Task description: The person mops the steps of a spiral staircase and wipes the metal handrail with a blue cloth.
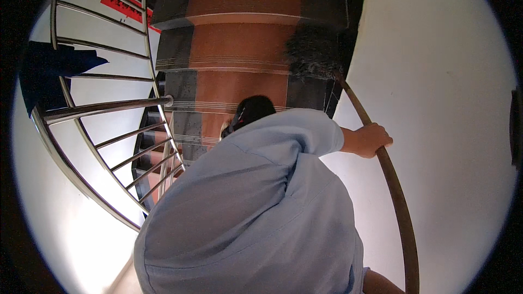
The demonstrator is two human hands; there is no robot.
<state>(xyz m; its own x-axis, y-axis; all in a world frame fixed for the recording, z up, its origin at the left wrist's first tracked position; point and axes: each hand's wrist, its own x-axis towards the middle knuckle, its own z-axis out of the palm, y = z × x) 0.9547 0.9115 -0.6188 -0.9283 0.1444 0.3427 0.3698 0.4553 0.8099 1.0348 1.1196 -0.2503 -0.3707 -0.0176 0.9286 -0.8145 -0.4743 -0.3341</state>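
My left hand (369,141), reaching across from a light blue sleeve, is closed around the long wooden handle (394,183) of a mop. The handle slants up to a dark, stringy mop head (312,51), which lies on the right side of a stair tread against the wall. My right hand is out of view; only part of that arm shows at the bottom right, beside the handle. A dark shoe (253,110), partly hidden by my sleeve, is on the steps before me.
Stairs (245,45) with reddish-brown centres and dark grey sides run ahead. A curved metal railing (106,110) stands on the left, with dark blue cloth (45,73) over it. Beyond it are a red sign (126,8) bearing writing and another flight. A white wall (441,110) borders the right.
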